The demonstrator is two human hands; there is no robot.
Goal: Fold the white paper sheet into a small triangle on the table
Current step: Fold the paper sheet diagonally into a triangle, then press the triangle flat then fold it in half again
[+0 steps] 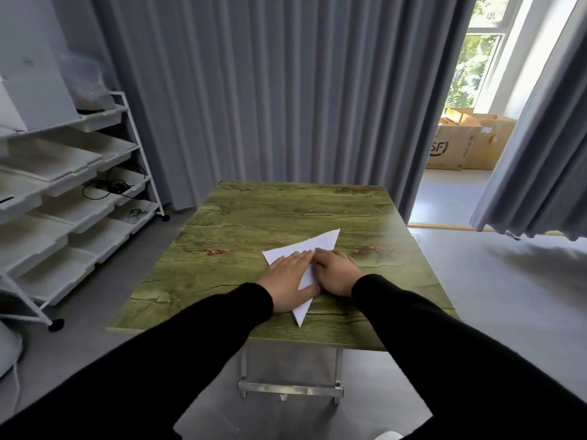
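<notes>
White paper sheet [313,249] lies mid green table [286,208], already a large triangle; left hand [287,276] and right hand [336,274] press it flat, fingers spread, gripping nothing; smaller folds judged remaining.

Paper [320,244] on table [254,214], shelf rack [139,147] left, boxes [467,144] behind right
</notes>
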